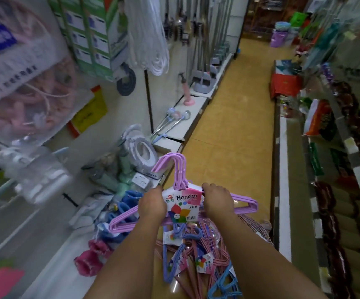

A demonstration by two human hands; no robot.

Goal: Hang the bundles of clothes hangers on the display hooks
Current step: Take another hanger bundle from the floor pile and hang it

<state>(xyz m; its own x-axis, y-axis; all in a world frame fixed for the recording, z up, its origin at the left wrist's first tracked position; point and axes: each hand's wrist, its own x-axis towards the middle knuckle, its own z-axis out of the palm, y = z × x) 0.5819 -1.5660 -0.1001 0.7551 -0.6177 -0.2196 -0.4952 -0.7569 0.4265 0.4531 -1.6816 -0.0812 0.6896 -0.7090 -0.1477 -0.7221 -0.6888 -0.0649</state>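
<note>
I hold a bundle of purple hangers upright in front of me, its hooks pointing up and left, a white "Hanger" card label across its neck. My left hand grips the bundle's left shoulder and my right hand grips the right shoulder. Below my arms a pile of more hanger bundles in pink, blue and lilac lies on the floor. No bare display hook shows clearly; the wall at left is blurred.
The left wall holds hanging goods: white hangers, bagged pink items, green boxes. A low white shelf carries toilet seats, brushes and slippers. The yellow-floored aisle runs ahead, with packed shelves on the right.
</note>
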